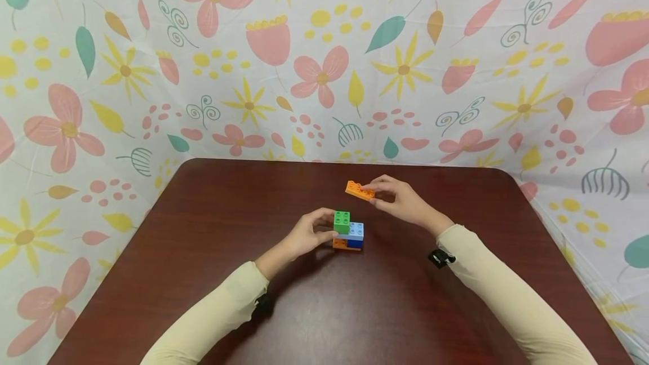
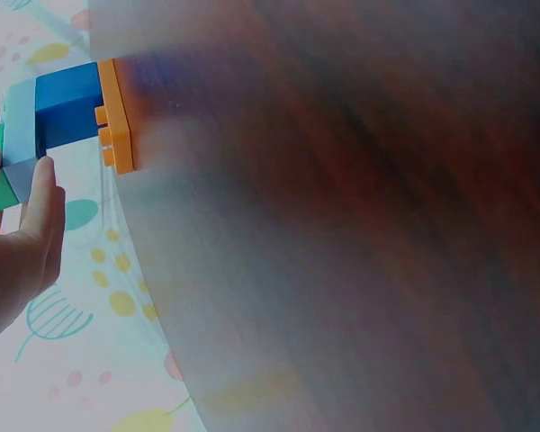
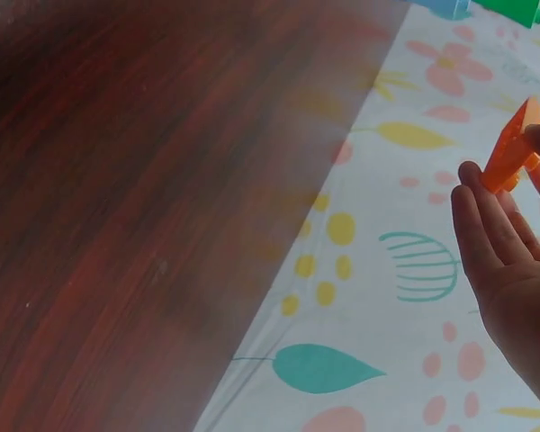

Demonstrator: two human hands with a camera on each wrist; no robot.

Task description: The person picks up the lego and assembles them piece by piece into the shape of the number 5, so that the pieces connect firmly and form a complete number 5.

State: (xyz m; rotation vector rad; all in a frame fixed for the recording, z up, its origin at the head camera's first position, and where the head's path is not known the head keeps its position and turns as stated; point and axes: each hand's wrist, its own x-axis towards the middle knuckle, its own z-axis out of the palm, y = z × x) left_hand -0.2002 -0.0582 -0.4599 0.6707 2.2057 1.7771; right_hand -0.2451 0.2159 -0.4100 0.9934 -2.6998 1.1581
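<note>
A small stack of toy building bricks stands on the table. At its bottom lies a flat orange brick [image 1: 340,244]; on that sits a dark blue brick [image 1: 355,243], then a light blue brick [image 1: 357,231], with a green brick [image 1: 342,223] on top at the left. My left hand [image 1: 306,234] grips the upper left of this stack, fingers and thumb around the green and light blue bricks. Up and to the right, clear of the stack, my right hand [image 1: 405,203] pinches another flat orange brick [image 1: 353,188], tilted in the air. The right wrist view shows that orange brick [image 3: 508,155] between thumb and fingers.
The dark reddish-brown table [image 1: 228,201] has a glossy top and rounded far corners. Behind it hangs a white floral cloth [image 1: 324,27]. A black strap piece [image 1: 440,258] shows at the right sleeve.
</note>
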